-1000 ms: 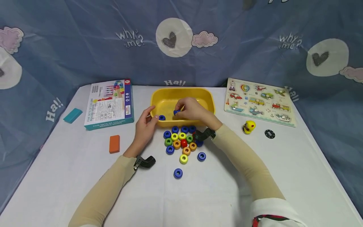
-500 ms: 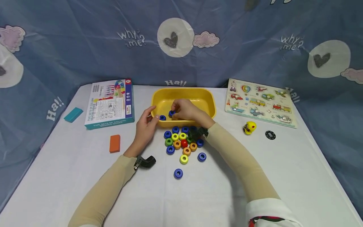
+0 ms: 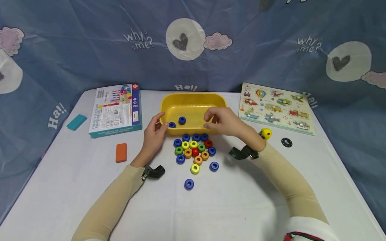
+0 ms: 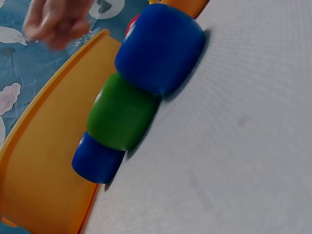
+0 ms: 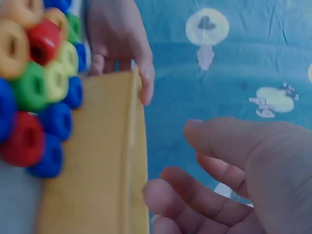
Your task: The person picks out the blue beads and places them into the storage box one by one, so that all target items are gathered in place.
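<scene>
My left hand (image 3: 153, 135) grips the front-left corner of a yellow plastic tray (image 3: 193, 131), thumb at the rim. In the right wrist view that thumb lies over the tray's edge. Two blue ring beads (image 3: 182, 120) are inside the tray near its left end. Over the tray's right side hovers my right hand (image 3: 225, 122); its thumb and fingers stand apart with nothing between them. Loose beads in blue, green, yellow, orange and red (image 3: 195, 152) lie in a cluster before the tray. Blue and green beads (image 4: 122, 112) look large in the left wrist view.
A boxed bead set (image 3: 116, 110) lies at the back left, with a teal block (image 3: 76, 122) and an orange block (image 3: 121, 153) nearby. At right are a vehicle puzzle board (image 3: 275, 107), a yellow duck (image 3: 265, 134) partly behind the right wrist, and a black disc (image 3: 286, 142).
My right hand has set a blue bead down in the tray, let go of it and moved right, its fingers parting. The left hand stays at the tray's corner.
</scene>
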